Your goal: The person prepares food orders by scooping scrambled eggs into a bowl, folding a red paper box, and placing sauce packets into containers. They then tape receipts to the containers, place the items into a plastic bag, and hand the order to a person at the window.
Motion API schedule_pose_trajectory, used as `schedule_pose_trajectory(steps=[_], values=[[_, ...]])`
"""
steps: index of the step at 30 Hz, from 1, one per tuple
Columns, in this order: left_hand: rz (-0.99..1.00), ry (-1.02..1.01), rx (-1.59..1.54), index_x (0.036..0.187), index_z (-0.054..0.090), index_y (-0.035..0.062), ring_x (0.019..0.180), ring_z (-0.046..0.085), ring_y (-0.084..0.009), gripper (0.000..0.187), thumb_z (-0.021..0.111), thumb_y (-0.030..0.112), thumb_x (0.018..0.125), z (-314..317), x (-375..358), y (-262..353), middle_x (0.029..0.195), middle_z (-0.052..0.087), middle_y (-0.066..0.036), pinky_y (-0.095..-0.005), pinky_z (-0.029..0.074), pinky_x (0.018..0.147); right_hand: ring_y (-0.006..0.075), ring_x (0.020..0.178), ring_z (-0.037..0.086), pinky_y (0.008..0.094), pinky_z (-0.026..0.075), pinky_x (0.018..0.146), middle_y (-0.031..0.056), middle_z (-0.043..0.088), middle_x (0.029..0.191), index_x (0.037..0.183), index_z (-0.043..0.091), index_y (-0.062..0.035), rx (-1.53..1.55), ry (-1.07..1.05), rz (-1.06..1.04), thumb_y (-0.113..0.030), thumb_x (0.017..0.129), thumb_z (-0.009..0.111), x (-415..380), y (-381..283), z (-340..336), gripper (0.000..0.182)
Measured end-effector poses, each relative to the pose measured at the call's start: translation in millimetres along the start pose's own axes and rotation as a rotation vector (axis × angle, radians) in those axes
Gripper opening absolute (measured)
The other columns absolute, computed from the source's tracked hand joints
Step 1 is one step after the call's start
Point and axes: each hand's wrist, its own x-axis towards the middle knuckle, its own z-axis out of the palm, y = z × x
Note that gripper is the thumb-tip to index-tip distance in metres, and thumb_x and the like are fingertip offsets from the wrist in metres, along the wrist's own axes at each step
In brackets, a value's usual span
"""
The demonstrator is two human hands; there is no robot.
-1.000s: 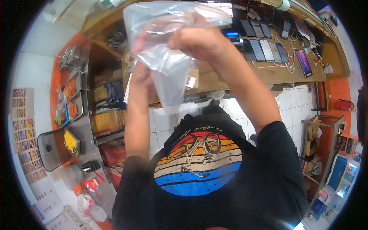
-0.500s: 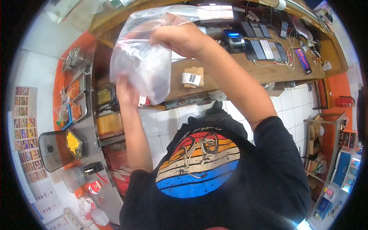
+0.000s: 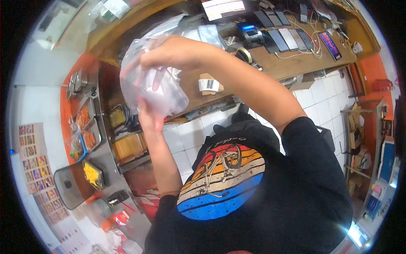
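Observation:
A clear plastic bag (image 3: pixel 169 91) hangs bunched between my hands above the wooden counter. My right hand (image 3: pixel 175 53) reaches in from the right and grips the bag's upper part, its fingers bent around the plastic. My left hand (image 3: pixel 149 112) comes up from below against the lower part of the bag, with fingers showing blurred through the film. Something whitish shows through the bag, too unclear to name. A small brown box with a white label (image 3: pixel 209 84) lies on the counter to the right of the bag.
Several phones (image 3: pixel 288 39) with white cables, a label printer (image 3: pixel 251 35), a tape roll (image 3: pixel 244 55) and a lit screen (image 3: pixel 222 8) are on the counter (image 3: pixel 275 63). At left, a metal worktop holds food trays (image 3: pixel 93 174). Shelves (image 3: pixel 359 139) stand at right.
My right hand has moved left and slightly down, and the bag is more crumpled. My left hand sits a little lower. The whole view has shifted and tilted.

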Motion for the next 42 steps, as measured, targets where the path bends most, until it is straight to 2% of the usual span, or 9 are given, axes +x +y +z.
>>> schedule_pose_trajectory(steps=[9, 12, 19, 22, 29, 34, 37, 40, 42], values=[[-0.145, -0.244, 0.028, 0.145, 0.033, 0.0058, 0.135, 0.038, -0.0308, 0.065, 0.047, 0.047, 0.097, -48.0, -12.4, -17.1, 0.149, 0.039, -0.011, -0.0495, 0.032, 0.112, 0.0154, 0.066, 0.059, 0.0314, 0.050, 0.057, 0.0049, 0.063, 0.073, 0.078, 0.069, 0.0007, -0.041, 0.072, 0.114, -0.030, 0.077, 0.071, -1.5, 39.4, -11.5, 0.031], [-0.225, -0.003, -0.214, 0.143, 0.036, 0.0021, 0.133, 0.041, -0.0295, 0.060, 0.051, 0.040, 0.098, -41.2, -20.2, -32.0, 0.145, 0.043, -0.013, -0.0462, 0.035, 0.111, 0.0157, 0.067, 0.061, 0.0322, 0.052, 0.056, 0.0060, 0.064, 0.075, 0.084, 0.069, -0.0013, -0.045, 0.073, 0.191, -0.027, 0.078, 0.067, -14.2, 40.9, -9.8, 0.027], [0.000, 0.385, 0.585, 0.117, 0.058, 0.0007, 0.098, 0.061, -0.0157, 0.028, 0.052, 0.023, 0.100, -65.9, -29.4, -72.3, 0.107, 0.066, -0.006, -0.0280, 0.049, 0.085, 0.0110, 0.071, 0.062, 0.0267, 0.051, 0.064, 0.0054, 0.072, 0.082, 0.116, 0.070, -0.0127, -0.075, 0.068, 0.449, -0.024, 0.084, 0.055, -57.3, 65.8, -9.1, 0.037], [-0.316, 0.115, -0.257, 0.127, 0.052, 0.0046, 0.106, 0.058, -0.0170, 0.034, 0.054, 0.024, 0.099, -121.1, -28.8, -103.9, 0.122, 0.060, -0.003, -0.0325, 0.050, 0.086, 0.0117, 0.077, 0.064, 0.0277, 0.052, 0.072, 0.0065, 0.072, 0.088, 0.116, 0.069, -0.0119, -0.141, 0.047, 0.518, -0.022, 0.083, 0.056, -72.4, 124.5, -26.5, 0.037], [-0.584, 0.095, -0.172, 0.121, 0.055, 0.0107, 0.093, 0.061, -0.0176, 0.023, 0.050, 0.017, 0.099, -81.8, -51.3, -87.0, 0.103, 0.060, -0.003, -0.0355, 0.052, 0.080, 0.0158, 0.094, 0.062, 0.0305, 0.047, 0.088, 0.0081, 0.069, 0.107, 0.118, 0.068, -0.0088, -0.144, 0.030, 0.424, -0.019, 0.079, 0.060, -102.7, 113.4, -55.0, 0.041], [-0.438, -0.069, -0.171, 0.119, 0.056, 0.0095, 0.085, 0.057, -0.0197, 0.023, 0.053, 0.019, 0.098, -57.6, -40.4, -76.8, 0.099, 0.058, -0.005, -0.0376, 0.049, 0.075, 0.0190, 0.097, 0.061, 0.0332, 0.048, 0.083, 0.0114, 0.066, 0.109, 0.102, 0.066, -0.0034, -0.319, 0.384, 0.394, -0.021, 0.074, 0.071, -118.4, 130.7, -75.1, 0.034], [-0.366, -0.127, -0.105, 0.118, 0.057, 0.0090, 0.095, 0.061, -0.0229, 0.025, 0.058, 0.020, 0.096, -40.2, -31.7, -66.6, 0.105, 0.063, -0.007, -0.0394, 0.051, 0.084, 0.0198, 0.089, 0.061, 0.0347, 0.048, 0.080, 0.0108, 0.065, 0.104, 0.104, 0.063, -0.0035, -1.239, 1.332, 0.061, -0.017, 0.075, 0.070, -115.4, 136.7, -60.9, 0.032], [-0.265, 0.256, 0.103, 0.110, 0.061, 0.0070, 0.072, 0.057, -0.0136, 0.023, 0.058, 0.025, 0.096, 6.1, -23.7, -67.7, 0.087, 0.061, -0.001, -0.0289, 0.045, 0.063, 0.0216, 0.087, 0.058, 0.0344, 0.047, 0.079, 0.0091, 0.060, 0.092, 0.098, 0.061, -0.0047, -0.707, 1.234, 0.036, -0.017, 0.075, 0.072, -121.7, 133.9, -31.4, 0.029], [-0.138, 0.064, 0.400, 0.107, 0.063, 0.0058, 0.068, 0.057, -0.0140, 0.021, 0.058, 0.023, 0.096, 13.9, -20.2, -73.5, 0.083, 0.061, -0.001, -0.0284, 0.044, 0.061, 0.0227, 0.087, 0.059, 0.0346, 0.047, 0.078, 0.0096, 0.060, 0.088, 0.095, 0.061, -0.0046, -0.325, 0.906, 0.104, -0.023, 0.075, 0.076, -123.3, 155.7, -2.9, 0.030]])
